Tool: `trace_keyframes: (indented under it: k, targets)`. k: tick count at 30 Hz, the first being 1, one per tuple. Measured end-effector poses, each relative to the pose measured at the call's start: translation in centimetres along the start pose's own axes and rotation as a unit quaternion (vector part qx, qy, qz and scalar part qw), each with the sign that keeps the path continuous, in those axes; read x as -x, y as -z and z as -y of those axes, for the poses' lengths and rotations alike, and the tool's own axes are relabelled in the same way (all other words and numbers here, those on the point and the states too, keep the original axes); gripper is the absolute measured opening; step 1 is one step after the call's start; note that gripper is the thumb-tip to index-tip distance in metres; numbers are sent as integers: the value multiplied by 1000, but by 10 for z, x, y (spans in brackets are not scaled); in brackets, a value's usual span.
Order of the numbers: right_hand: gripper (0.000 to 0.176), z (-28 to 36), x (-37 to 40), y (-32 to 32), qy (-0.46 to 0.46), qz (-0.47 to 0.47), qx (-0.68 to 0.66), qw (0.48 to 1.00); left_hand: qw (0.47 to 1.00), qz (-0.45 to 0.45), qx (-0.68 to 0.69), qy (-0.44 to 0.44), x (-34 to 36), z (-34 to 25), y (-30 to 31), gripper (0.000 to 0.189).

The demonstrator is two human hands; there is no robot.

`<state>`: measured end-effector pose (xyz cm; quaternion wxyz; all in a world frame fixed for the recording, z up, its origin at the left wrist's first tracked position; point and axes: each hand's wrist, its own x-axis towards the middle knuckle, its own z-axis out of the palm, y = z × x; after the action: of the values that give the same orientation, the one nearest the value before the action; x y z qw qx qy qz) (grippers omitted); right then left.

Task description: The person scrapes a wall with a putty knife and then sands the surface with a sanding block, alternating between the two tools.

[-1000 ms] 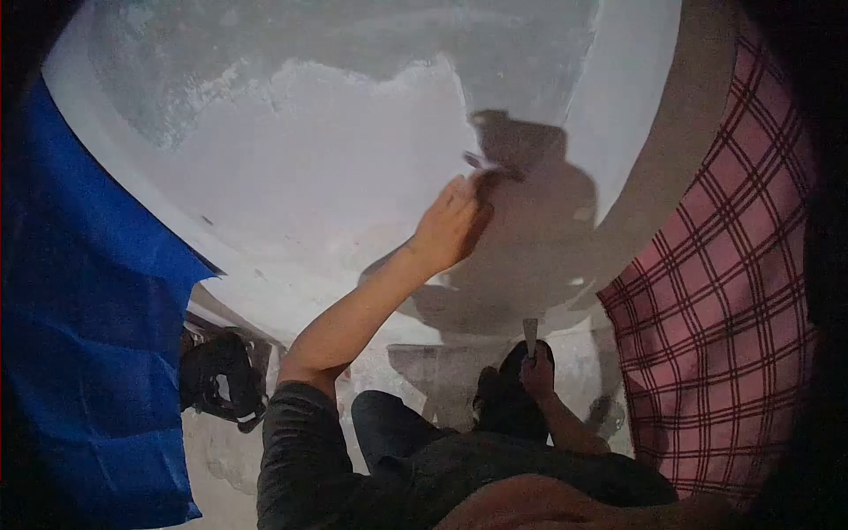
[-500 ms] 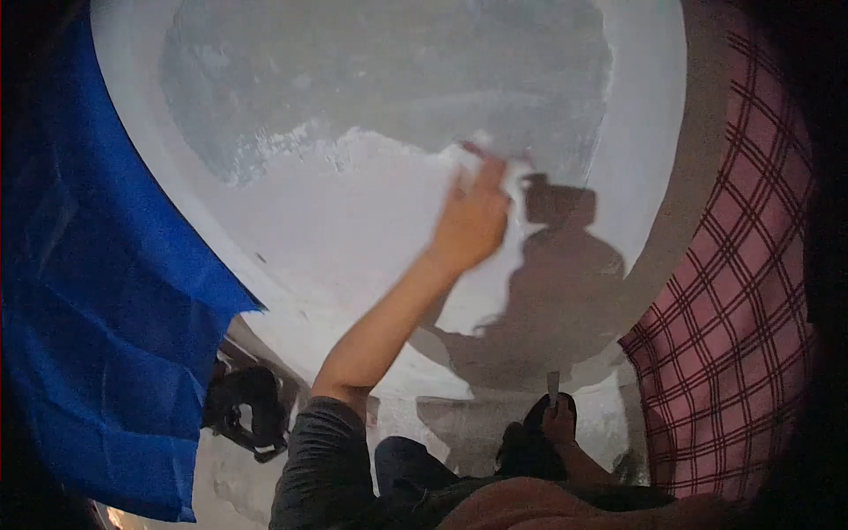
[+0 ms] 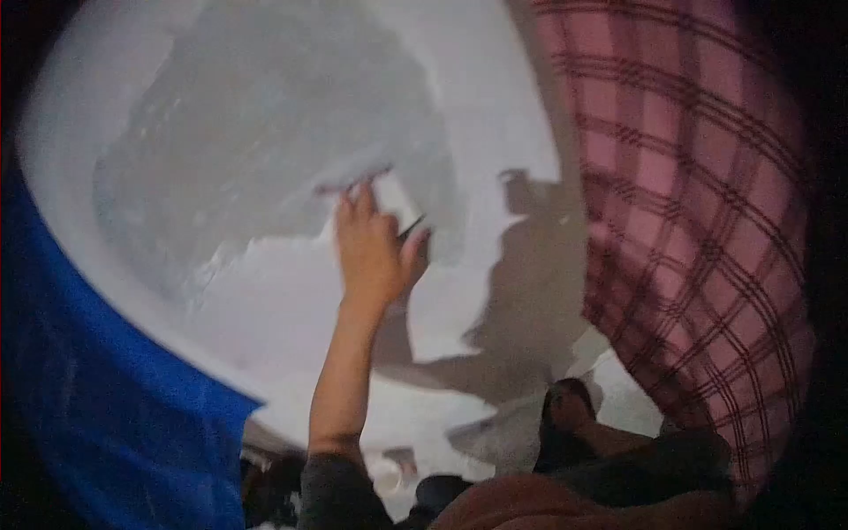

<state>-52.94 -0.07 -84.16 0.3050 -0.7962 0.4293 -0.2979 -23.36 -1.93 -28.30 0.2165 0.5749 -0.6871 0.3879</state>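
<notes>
My left hand (image 3: 369,252) reaches up to a large pale surface, back of the hand toward me. It holds a wide flat scraper (image 3: 331,189) with a thin reddish edge, pressed along the lower part of a grey coated patch (image 3: 265,115). Bare white surface (image 3: 274,283) lies below and left of it. A thin dark edge (image 3: 412,226) shows by the thumb; blur hides what it belongs to. At the lower right, blurred bare skin (image 3: 587,420) shows against a dark sandal (image 3: 546,442); I cannot make out whether it is my right hand or a foot.
Pink checked cloth (image 3: 671,194) hangs on the right, blue sheeting (image 3: 115,371) on the left. Dark objects (image 3: 269,486) and a pale round thing (image 3: 386,474) are on the floor near my left arm. My shadow (image 3: 526,274) falls on the right side of the surface.
The view has swung right, bringing the pink cloth nearer the middle. My left hand has turned more upright, with the scraper on the grey patch. The small blade seen at lower right no longer shows.
</notes>
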Motion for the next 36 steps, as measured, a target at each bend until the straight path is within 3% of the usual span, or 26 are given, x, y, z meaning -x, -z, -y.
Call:
trace_keyframes:
  k: [1,3,4,6,7,9,11,13,14,16,17,19,20,21,23,25,27,28,29,30,31,32,33,34,35,36]
  targets:
    - [34,2,-7,9,56,-2,-15,998,999,-44,22,-5,-9,-4,0,39]
    - [34,37,-10,28,28,-61,-44,997,993,6,11,-119,-15,-11,-25,37]
    - [34,28,-10,21,25,-57,-43,997,993,10,13,-116,-14,-16,-38,37]
    - [45,10,-8,4,64,-23,49,996,953,88,-38,-288,-10,-26,-56,31]
    - [45,9,-9,9,64,-20,43,997,952,95,-40,-289,-21,-31,-60,31]
    - [44,31,-15,26,-51,2,-95,994,930,111,-54,-347,-35,-19,-58,30]
    - [43,33,-18,32,-34,-3,-110,993,945,117,-79,-294,-73,-6,-37,34]
    - [43,35,-20,36,-20,-14,-123,992,966,0,-78,-245,-121,8,-1,33]
    - [42,36,-19,39,-61,0,-90,994,967,-79,-97,-223,-144,14,16,32]
    - [42,36,-19,42,-102,16,-57,993,987,-96,-71,-105,-185,25,52,32]
    - [41,34,-16,45,-93,26,-72,993,988,-94,-71,-102,-197,22,56,32]
    - [41,31,-18,44,-79,35,-88,992,964,-211,-78,-140,-211,15,64,25]
    - [40,28,-17,41,-46,22,-95,994,976,-175,-24,-126,-207,3,58,25]
    - [40,24,-16,38,-11,10,-102,995,988,-72,-90,-100,-206,0,43,30]
    - [42,11,-9,26,49,-29,-19,998,959,-46,-141,-242,-172,-22,2,29]
    - [43,-16,-11,2,120,-73,60,988,928,150,-116,-321,-125,-39,-30,30]
    - [38,-44,-13,-20,-116,-11,-184,976,895,106,-73,-427,-62,-25,-60,35]
    - [41,13,-15,30,-21,-50,-94,994,896,106,-80,-424,-58,-16,-57,35]
    - [41,28,-16,48,-11,-52,-100,994,915,128,-30,-381,-58,-4,-48,39]
    - [41,39,-18,59,-76,0,-139,987,930,148,23,-335,-57,11,-35,43]
    - [41,45,-22,62,-142,54,-175,973,957,148,-1,-250,-69,18,-7,45]
    - [42,29,-16,49,-47,-6,-65,997,969,127,-69,-201,-83,32,18,48]
    - [42,29,-20,49,-42,-7,-64,997,957,66,-180,-219,-93,52,45,55]
    - [43,33,-23,52,-52,-3,-80,995,973,94,-184,-100,-105,56,78,58]
    - [45,36,-24,53,-65,2,-96,993,981,21,-188,-54,-107,84,88,57]
    - [45,24,-23,41,-64,1,-95,993,961,-59,-257,-78,-99,123,93,36]
